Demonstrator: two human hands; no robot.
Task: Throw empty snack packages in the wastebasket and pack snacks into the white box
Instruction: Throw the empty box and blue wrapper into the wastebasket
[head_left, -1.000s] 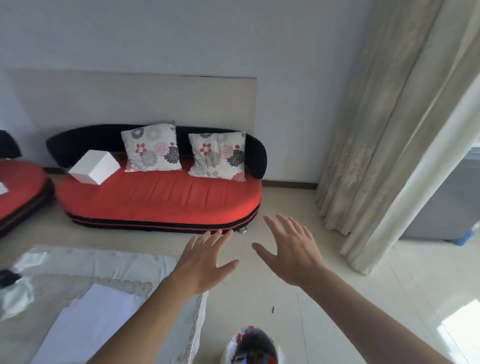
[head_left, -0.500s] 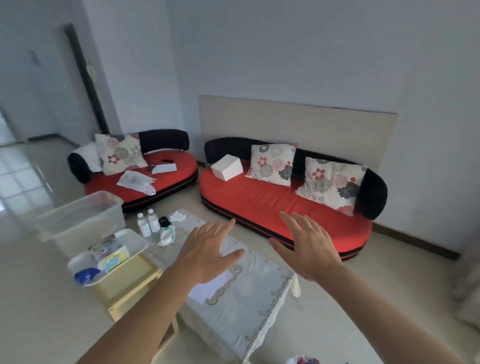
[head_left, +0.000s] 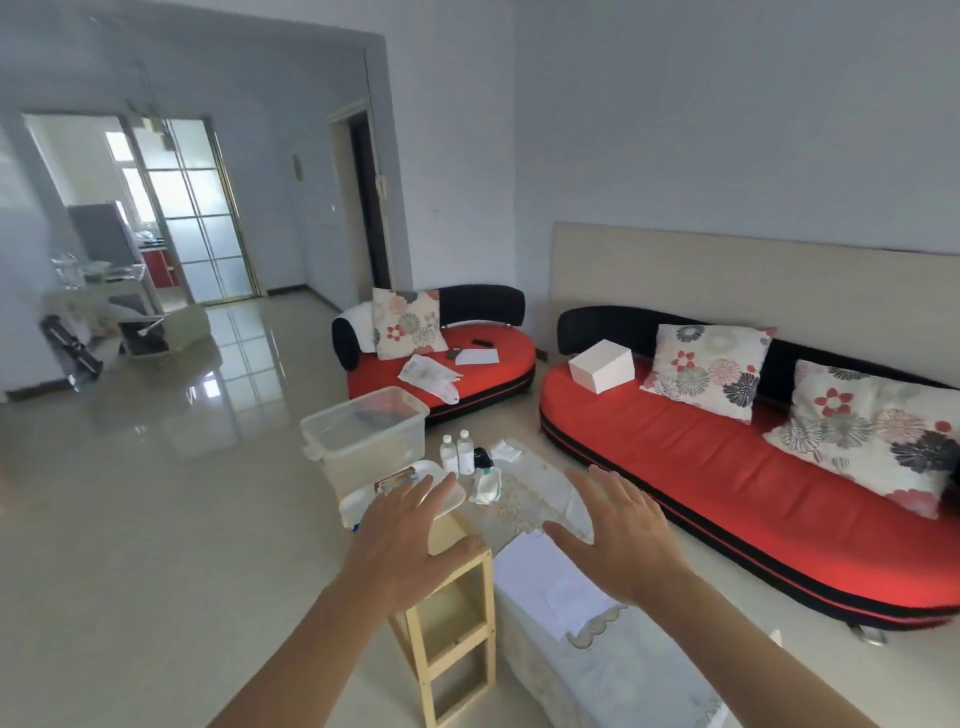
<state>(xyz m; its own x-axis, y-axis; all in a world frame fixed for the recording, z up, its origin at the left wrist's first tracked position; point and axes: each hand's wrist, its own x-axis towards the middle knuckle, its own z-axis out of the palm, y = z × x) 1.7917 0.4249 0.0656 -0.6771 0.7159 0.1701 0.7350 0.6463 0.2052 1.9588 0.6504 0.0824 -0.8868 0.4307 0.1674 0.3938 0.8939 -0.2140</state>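
Observation:
Both my hands are raised in front of me with fingers spread and nothing in them. My left hand (head_left: 402, 540) hovers over a white tray (head_left: 447, 499) with snack packs on a wooden stool (head_left: 457, 644). My right hand (head_left: 618, 535) hovers over the low table (head_left: 597, 670) with its pale cloth. A closed white box (head_left: 602, 365) sits on the left end of the long red sofa (head_left: 701, 467). The wastebasket is out of view.
A clear plastic bin (head_left: 366, 439) stands on the floor beyond the stool. Two small bottles (head_left: 457, 452) and a crumpled bag (head_left: 485, 483) stand at the table's far end. A smaller red sofa (head_left: 447, 374) holds papers and a pillow. Open tiled floor (head_left: 156, 519) lies to the left.
The view has swung left, away from the curtain and the wastebasket, bringing in the stool, the bin and the hallway. Both hands stay raised and open.

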